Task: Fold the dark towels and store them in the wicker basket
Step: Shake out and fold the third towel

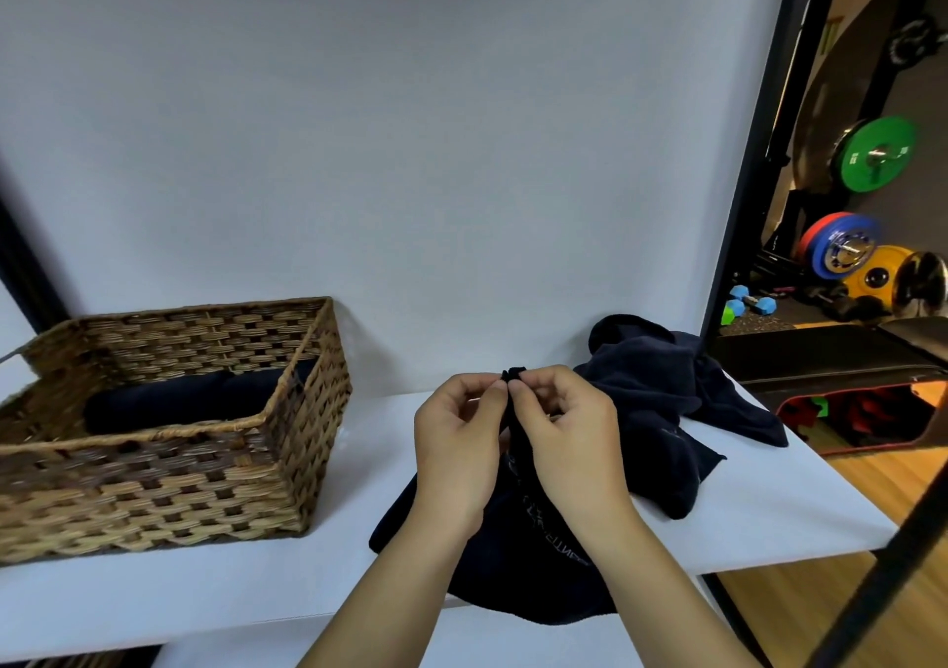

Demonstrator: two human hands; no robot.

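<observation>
towel (533, 539) hangs pinched at one corner by left hand (456, 452) and right hand (569, 441). basket (169, 483) holds another.

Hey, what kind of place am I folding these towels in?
Most likely a gym. Behind the white backdrop, on the right, there are coloured weight plates, such as a green plate, and small blue dumbbells on the floor. The white table looks like a folding station set up inside it.
</observation>
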